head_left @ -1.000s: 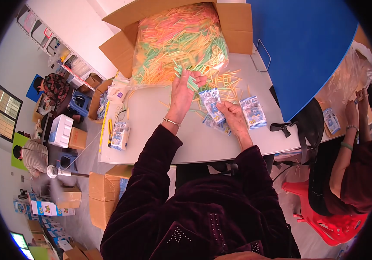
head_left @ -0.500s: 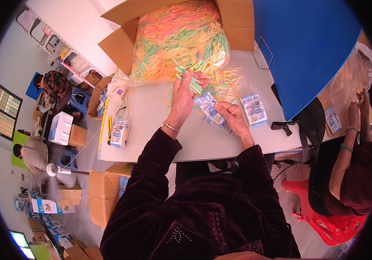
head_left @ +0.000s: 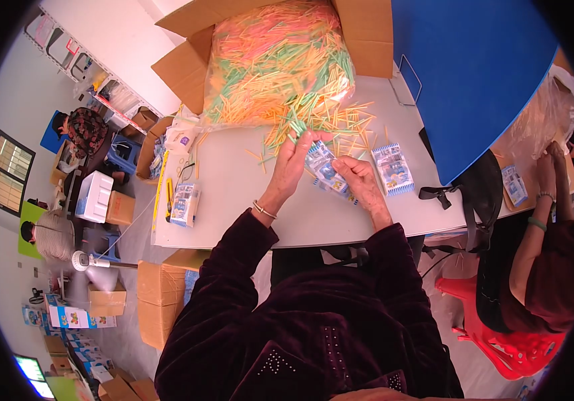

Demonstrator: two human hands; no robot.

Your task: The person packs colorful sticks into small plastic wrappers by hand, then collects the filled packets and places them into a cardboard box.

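My left hand (head_left: pixel 292 168) is closed round a bunch of green sticks (head_left: pixel 296 125), whose ends stick out above the fingers. Its fingertips meet the top end of a blue and white packet (head_left: pixel 326 165). My right hand (head_left: pixel 363 182) pinches the same packet at its right side. Another packet lies partly hidden beneath it on the table. To the right of my right hand lies a blue and white packet (head_left: pixel 392 169). Loose coloured sticks (head_left: pixel 344 123) are scattered beyond my hands, in front of a large bag of sticks (head_left: pixel 277 63) in an open cardboard box (head_left: pixel 365 40).
A packet (head_left: pixel 184 204), a yellow cutter (head_left: pixel 169 199) and scissors lie at the left of the white table (head_left: pixel 247 220). A blue board (head_left: pixel 467 73) stands at the right. Beyond it are a co-worker's hands (head_left: pixel 553 167) and a red chair (head_left: pixel 514 344).
My left hand has come down and right with the green sticks, from above the packet to its top end. My right hand keeps its grip on the packet, nearly in place.
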